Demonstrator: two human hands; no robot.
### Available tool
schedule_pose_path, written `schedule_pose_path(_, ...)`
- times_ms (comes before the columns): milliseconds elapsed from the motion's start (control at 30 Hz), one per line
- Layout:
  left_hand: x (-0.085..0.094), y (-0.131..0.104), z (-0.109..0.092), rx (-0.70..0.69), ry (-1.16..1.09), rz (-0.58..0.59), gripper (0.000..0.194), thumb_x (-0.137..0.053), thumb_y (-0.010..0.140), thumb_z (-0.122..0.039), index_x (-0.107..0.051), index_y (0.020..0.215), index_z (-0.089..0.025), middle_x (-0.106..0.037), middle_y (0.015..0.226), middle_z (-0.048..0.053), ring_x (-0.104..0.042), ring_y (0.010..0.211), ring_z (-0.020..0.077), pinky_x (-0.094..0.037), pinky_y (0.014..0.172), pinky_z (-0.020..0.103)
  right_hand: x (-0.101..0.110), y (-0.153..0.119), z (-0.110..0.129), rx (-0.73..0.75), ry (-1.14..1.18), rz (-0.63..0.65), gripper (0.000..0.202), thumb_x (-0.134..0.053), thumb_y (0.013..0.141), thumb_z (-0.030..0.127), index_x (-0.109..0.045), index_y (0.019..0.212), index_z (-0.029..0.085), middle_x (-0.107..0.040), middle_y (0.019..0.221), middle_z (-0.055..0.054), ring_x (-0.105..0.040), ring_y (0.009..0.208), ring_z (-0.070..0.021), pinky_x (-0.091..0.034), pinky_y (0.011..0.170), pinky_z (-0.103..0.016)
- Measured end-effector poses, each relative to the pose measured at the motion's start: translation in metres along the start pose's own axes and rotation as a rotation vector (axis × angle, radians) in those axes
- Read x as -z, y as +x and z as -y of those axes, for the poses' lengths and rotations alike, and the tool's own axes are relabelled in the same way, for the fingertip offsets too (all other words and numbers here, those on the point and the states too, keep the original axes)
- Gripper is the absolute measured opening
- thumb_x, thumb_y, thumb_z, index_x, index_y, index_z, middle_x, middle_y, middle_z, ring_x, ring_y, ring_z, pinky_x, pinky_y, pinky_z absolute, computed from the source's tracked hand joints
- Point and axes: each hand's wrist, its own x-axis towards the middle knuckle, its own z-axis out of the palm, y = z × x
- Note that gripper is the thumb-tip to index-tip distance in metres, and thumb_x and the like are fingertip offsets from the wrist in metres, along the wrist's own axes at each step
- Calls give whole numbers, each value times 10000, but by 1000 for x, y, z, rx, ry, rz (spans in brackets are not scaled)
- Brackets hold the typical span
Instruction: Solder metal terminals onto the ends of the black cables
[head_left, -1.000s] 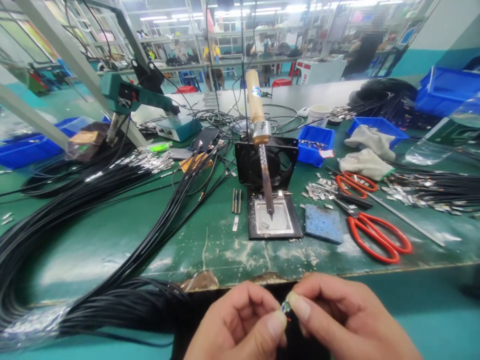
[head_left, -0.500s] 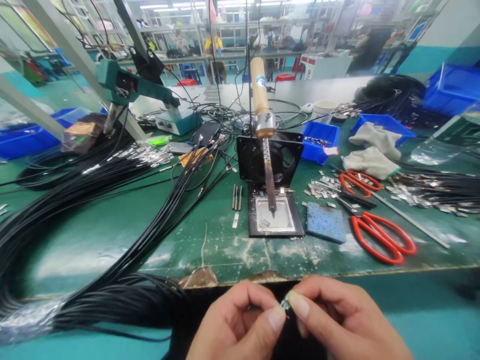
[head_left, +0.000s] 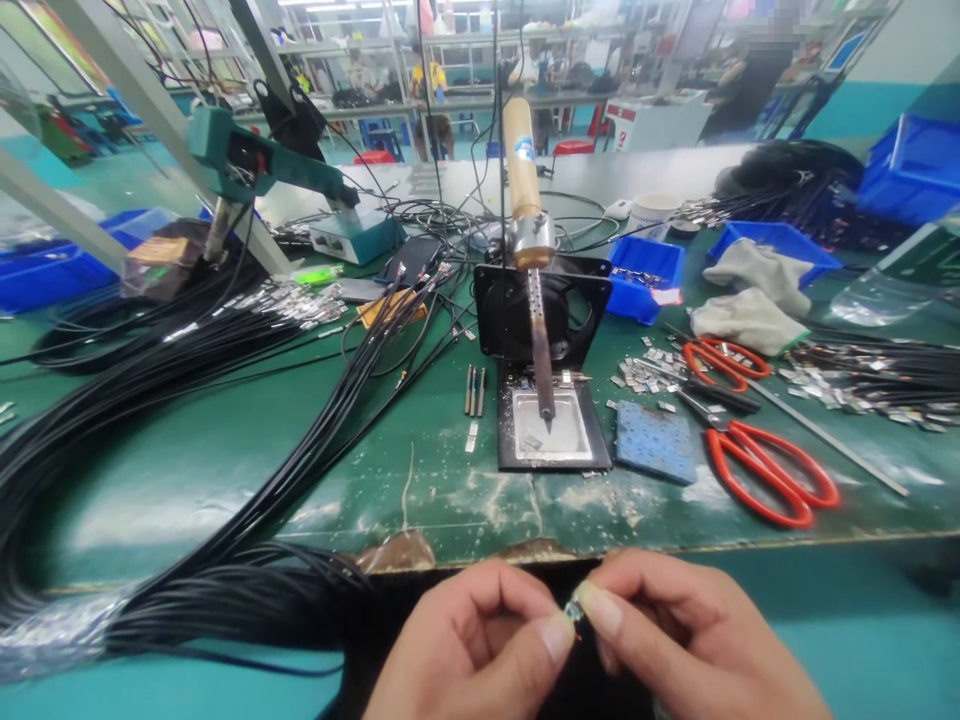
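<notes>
At the bottom centre, below the table's front edge, my left hand (head_left: 487,640) and my right hand (head_left: 675,630) meet fingertip to fingertip. Between them is a small metal cable connector (head_left: 574,609), with a speck of red at its lower side. Thumb and forefinger of each hand are closed on it. Most of the piece is hidden by the fingertips. Straight ahead a soldering iron (head_left: 534,270) with a wooden handle points down over a small metal tray (head_left: 581,440). A bundle of black cables (head_left: 285,600) hangs over the edge to the left of my left hand.
Right of the tray lie a blue sponge (head_left: 654,442) and red-handled scissors (head_left: 772,470). Behind the tray stands a black fan (head_left: 495,310). Farther right are cotton gloves (head_left: 750,320) and a blue bin (head_left: 637,280). A green heat-gun-like tool (head_left: 262,170) stands at the left. People sit in the background.
My hands keep the same pinch on the connector and have barely moved. The view has shifted very slightly.
</notes>
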Motion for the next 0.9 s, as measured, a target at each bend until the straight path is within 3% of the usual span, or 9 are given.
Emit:
schedule_pose_path(267,-1,2,-3,38,18,13,487,-882,662,-595,-626,729,-186,-454,482,-102,-287,369,27,-183,367,176,2,-1,-4,4,-45,25,351,-585,979,521,-718,808,246,-659,707,7,-575,669,-143,-499,617,-213)
schedule_pose_path(533,-2,4,-6,60,22,33,465,-879,675,-584,-655,768,-187,-433,443,-114,-292,351,31,-181,353,170,4,0,-5,-9,-37,24,359,-590,977,503,-630,744,233,-665,699,8,-597,663,-144,-507,619,-212)
schedule_pose_path(733,-10,2,-18,71,32,-5,320,-893,708,-427,-714,722,-163,-609,545,-31,-341,359,22,-189,353,183,4,0,-5,-4,-64,15,362,-588,970,526,-674,768,239,-657,699,6,-577,658,-149,-498,605,-217)
schedule_pose_path(900,-12,1,-25,112,88,-20,197,-823,755,-317,-721,690,-161,-602,520,-29,-343,369,34,-182,363,197,5,1,-5,-9,-62,21,355,-590,969,520,-691,773,241,-663,703,7,-579,661,-148,-499,610,-215)
